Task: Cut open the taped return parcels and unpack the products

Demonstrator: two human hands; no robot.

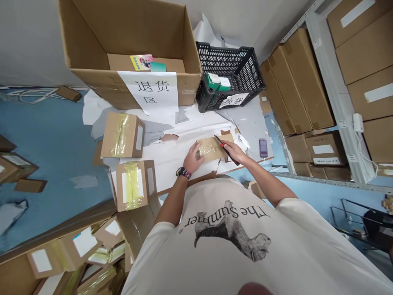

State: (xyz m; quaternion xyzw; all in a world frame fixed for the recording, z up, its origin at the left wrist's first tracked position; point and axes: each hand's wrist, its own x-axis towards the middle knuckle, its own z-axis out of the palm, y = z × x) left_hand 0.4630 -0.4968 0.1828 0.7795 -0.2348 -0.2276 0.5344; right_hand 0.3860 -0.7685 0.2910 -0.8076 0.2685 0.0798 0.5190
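A small taped cardboard box lies on the white-covered table in front of my body. Its left end is held by my left hand, which wears a dark watch and a patterned band at the wrist. In my right hand is a red and black cutter, its blade pointing up and left over the right part of the box. Clear tape runs along the top of the box.
Behind the table stand a large open carton and a black crate. Two taped boxes sit at the left. A phone lies right, beside shelves of cartons. Parcels fill a carton lower left.
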